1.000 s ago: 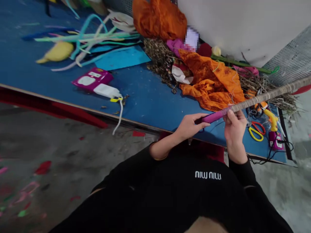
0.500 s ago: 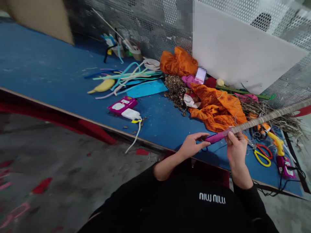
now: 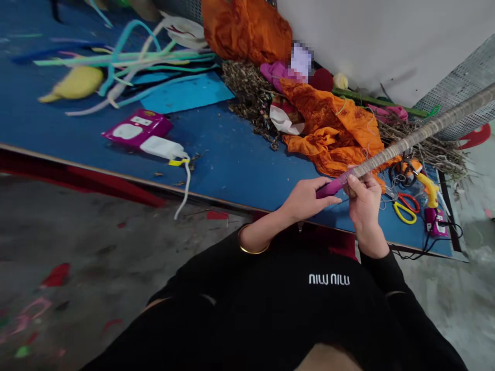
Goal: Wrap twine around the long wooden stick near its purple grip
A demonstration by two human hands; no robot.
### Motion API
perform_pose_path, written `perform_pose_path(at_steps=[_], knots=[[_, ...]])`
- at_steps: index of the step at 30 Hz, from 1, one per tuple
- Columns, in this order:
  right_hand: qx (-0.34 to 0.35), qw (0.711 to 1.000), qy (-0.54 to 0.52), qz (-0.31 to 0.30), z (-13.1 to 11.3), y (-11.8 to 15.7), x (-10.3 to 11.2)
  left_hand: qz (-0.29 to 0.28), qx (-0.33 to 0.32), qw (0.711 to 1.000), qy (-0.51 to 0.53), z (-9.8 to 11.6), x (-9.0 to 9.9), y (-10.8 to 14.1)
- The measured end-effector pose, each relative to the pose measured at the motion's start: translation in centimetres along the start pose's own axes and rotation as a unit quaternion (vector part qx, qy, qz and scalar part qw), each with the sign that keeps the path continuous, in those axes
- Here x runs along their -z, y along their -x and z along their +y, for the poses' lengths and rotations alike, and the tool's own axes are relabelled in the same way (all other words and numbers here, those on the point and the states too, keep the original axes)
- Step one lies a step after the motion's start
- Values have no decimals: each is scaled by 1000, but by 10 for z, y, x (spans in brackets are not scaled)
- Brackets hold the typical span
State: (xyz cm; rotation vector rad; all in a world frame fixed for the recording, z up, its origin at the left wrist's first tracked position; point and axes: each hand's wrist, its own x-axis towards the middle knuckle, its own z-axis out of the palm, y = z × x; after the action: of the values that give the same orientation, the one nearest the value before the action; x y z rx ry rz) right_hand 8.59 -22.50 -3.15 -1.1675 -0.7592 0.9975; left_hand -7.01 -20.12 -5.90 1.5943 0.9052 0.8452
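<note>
A long brown stick (image 3: 417,135), its lower end wrapped in purple, slants up to the right from my hands. My left hand (image 3: 307,200) is closed around the purple end, thumb below and fingers above. Just up the stick, where purple meets brown, my right hand (image 3: 363,198) grips it with thumb and fingers. Orange cloth (image 3: 328,134) lies crumpled on the blue table (image 3: 247,154) behind the stick. Right of my right hand lie scissors (image 3: 406,208) with red and yellow handles and a yellow glue gun (image 3: 428,188).
A purple and white power box (image 3: 137,129) with a white plug and cord sits near the table's front edge. Beyond it are coloured pipe-like strips (image 3: 127,62), a yellow gourd-shaped object (image 3: 77,82) and dried plants (image 3: 251,93). A white board (image 3: 367,41) leans at the back.
The camera view has shifted and moved closer to the table. Both hands keep their hold on the stick, which stays slanted up to the right.
</note>
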Motion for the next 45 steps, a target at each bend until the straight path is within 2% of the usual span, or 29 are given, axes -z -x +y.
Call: perform_pose_path(at_steps=[4,7,10,15,18,22,29,33,36,41,45], knots=[[-8,1000,7,-13,1,2,1,-83,68,984,143,0,-5,-2],[-15,1000,21,-13,2,1,1,-107,79,965,226,0,-4,0],[-17,1000,17,-7,5,-1,-1,-84,79,963,245,2,-7,4],[-13,999,-2,-31,12,-4,-2,28,84,972,218,5,-10,6],[-3,999,-18,-32,17,-2,-1,1,126,952,278,6,-7,5],[2,999,-36,15,22,2,0,-46,162,925,339,7,-2,2],[41,999,0,-18,13,12,-3,4,175,914,365,0,-1,-2],[51,998,19,-33,10,24,0,3,186,921,343,-5,-2,0],[75,993,60,-62,5,27,5,14,156,945,287,-4,-4,1],[81,972,120,-184,-17,15,6,15,63,987,146,0,-2,1],[98,939,175,-279,-46,1,-2,6,44,998,54,1,5,0]])
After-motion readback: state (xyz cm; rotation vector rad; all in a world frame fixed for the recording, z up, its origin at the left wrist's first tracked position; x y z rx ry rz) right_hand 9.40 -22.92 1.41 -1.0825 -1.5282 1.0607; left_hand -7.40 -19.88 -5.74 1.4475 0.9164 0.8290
